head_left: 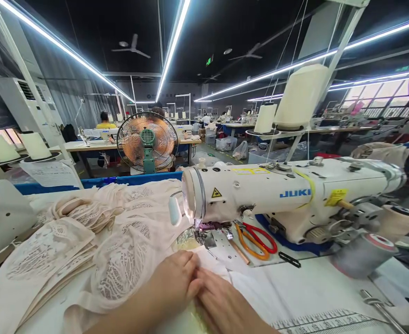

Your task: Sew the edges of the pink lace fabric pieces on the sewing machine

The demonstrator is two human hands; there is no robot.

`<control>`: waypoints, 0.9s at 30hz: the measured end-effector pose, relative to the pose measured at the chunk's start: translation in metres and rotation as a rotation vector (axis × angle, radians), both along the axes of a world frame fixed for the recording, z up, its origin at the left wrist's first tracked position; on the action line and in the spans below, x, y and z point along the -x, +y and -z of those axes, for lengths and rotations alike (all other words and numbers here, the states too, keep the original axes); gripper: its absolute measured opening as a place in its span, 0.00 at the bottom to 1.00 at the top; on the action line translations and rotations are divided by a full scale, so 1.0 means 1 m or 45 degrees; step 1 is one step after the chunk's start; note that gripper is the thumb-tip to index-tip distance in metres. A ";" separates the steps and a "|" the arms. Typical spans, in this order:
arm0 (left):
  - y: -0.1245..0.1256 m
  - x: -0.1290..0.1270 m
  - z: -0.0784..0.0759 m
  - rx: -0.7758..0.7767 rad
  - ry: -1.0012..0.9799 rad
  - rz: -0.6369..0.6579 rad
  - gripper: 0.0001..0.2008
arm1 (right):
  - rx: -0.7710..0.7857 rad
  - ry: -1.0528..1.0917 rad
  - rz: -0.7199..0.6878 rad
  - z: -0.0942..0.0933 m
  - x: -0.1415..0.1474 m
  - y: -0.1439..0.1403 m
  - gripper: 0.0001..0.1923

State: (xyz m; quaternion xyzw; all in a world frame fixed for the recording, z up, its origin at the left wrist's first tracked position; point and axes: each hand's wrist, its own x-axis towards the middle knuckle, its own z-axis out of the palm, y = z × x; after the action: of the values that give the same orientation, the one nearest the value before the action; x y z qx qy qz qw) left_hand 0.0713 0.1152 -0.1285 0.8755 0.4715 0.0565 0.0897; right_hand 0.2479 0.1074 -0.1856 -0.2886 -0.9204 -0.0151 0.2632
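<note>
In front of the sewing machine's needle area, my left hand has its fingers curled down on a piece of white fabric. My right hand lies against it, fingers pressed together on the same fabric, their tips partly hidden by the left thumb. The fabric runs from my hands toward the presser foot. To the left, cream lace garment pieces spread over the table, some in stacks.
Red-handled and orange-handled scissors lie by the machine body. A grey thread cone stands at right, and a printed ruler scale runs along the front. A large fan stands beyond the table.
</note>
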 end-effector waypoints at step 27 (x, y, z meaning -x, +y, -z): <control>0.037 -0.022 -0.020 -0.068 0.241 -0.206 0.23 | 0.029 -0.112 -0.035 0.000 -0.019 0.002 0.18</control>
State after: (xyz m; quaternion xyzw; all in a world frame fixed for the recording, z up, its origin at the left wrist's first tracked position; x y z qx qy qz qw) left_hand 0.0932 0.1526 -0.1089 0.8380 0.5453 -0.0068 0.0168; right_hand 0.2669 0.1094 -0.1859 -0.2779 -0.9351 -0.0135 0.2193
